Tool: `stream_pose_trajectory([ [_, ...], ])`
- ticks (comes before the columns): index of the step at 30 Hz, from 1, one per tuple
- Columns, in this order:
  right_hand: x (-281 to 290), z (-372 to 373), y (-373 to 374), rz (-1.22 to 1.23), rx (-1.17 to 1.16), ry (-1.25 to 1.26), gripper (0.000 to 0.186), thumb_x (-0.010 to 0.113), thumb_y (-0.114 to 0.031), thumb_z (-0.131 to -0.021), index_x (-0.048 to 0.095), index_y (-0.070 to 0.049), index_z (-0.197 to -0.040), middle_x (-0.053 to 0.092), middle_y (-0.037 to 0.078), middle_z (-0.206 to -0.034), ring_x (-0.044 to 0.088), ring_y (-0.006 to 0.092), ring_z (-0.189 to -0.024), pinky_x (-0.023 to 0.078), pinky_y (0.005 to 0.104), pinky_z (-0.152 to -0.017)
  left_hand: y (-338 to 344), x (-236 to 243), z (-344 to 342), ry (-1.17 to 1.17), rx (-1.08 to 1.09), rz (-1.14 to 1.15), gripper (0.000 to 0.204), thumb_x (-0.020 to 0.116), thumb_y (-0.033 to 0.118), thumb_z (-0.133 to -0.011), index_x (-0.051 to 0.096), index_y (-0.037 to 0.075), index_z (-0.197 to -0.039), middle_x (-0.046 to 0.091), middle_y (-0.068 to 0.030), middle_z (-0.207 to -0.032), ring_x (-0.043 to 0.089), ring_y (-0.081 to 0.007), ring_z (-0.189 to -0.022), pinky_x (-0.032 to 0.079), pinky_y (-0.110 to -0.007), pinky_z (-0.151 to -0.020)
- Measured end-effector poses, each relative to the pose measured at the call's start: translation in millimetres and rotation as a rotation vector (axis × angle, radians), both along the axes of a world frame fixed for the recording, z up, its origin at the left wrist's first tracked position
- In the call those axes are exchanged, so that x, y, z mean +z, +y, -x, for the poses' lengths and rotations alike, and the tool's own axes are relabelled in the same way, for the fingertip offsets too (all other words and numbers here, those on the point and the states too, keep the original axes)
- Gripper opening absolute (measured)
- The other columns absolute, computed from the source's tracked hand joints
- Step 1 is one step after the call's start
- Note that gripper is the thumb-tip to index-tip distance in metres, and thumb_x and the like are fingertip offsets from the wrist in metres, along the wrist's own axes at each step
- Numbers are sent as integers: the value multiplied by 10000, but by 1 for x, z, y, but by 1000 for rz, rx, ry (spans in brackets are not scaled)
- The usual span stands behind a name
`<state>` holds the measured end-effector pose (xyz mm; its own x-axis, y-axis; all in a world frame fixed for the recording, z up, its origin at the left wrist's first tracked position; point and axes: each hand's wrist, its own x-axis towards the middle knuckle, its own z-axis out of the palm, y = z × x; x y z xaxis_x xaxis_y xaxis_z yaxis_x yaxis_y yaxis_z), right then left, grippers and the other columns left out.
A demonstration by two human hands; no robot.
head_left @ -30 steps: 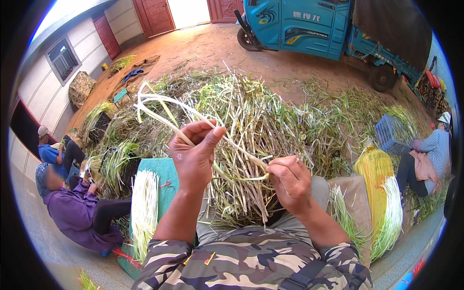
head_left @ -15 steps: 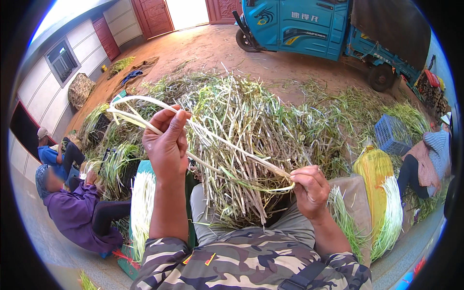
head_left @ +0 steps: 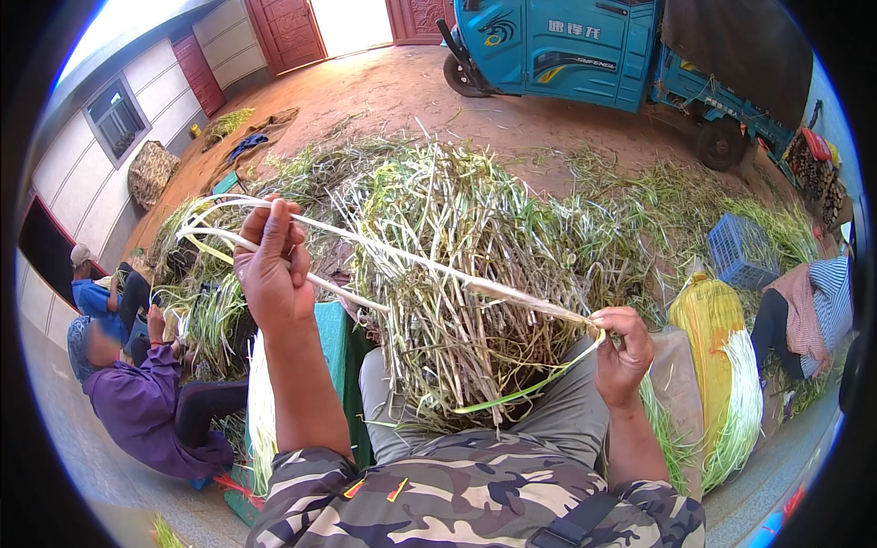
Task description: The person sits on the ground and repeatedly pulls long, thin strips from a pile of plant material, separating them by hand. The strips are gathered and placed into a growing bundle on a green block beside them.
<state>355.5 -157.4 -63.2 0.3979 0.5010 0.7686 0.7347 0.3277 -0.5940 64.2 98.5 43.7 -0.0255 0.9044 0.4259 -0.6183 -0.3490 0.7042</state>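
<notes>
Head view: hands (head_left: 276,272) apart, stalk (head_left: 431,263) between

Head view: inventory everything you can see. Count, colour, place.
Stalk pile: one, green and straw-coloured, centre
Held stalks: several, whitish, stretched over the pile
Board: one, green, left of the lap
Sack: one, yellow, right
Stalk bundles: two, white, one far left of the lap, one against the sack
Crate: one, blue, right
Cargo vehicle: one, blue, top right
Window: one, grey-framed, left wall
Co-workers: three, purple, blue and striped tops, two left, one right
Sleeves: two, camouflage, lower edge
Left hand: one, bare, left of centre
Right hand: one, bare, right of centre
</notes>
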Motion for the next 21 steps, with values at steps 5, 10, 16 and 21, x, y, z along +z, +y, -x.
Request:
stream_pose_trajectory([
  [5, -14, -16, -4, -7, -43, 112, 83, 689, 0, -899, 623, -12, -948, 686, 135, -936, 662, 222, -832, 518, 297, -753, 14, -5, 18, -47, 54, -5, 105, 703, 90, -942, 690, 42, -1034, 744, -98, -927, 691, -79, -682, 289, -161, -341],
  [10, -26, -44, -11, -89, -119, 341, 71, 696, -21, -928, 631, -21, -956, 657, 44, -940, 598, 82, -852, 496, 230, -741, 31, -1, 48, -134, 147, 67, 157, 699, 124, -947, 682, 74, -1094, 754, -89, -994, 726, -93, -759, 281, -175, -344],
  [16, -14, -49, -10, -60, -12, 576, 80, 706, -55, -937, 661, -3, -978, 677, 31, -899, 609, 77, -816, 500, 233, -725, 28, -3, 54, -88, 121, 53, 169, 707, 126, -942, 679, 76, -1100, 756, -79, -971, 722, -80, -755, 260, -177, -346],
  [21, 23, -22, 2, 698, 371, -133, 179, 715, -43, -852, 701, -30, -1030, 711, 104, -912, 701, 217, -834, 552, 336, -747, 12, -2, 33, -63, 43, 34, 126, 722, 122, -933, 704, 70, -1046, 757, -71, -946, 715, -79, -725, 255, -171, -345],
])
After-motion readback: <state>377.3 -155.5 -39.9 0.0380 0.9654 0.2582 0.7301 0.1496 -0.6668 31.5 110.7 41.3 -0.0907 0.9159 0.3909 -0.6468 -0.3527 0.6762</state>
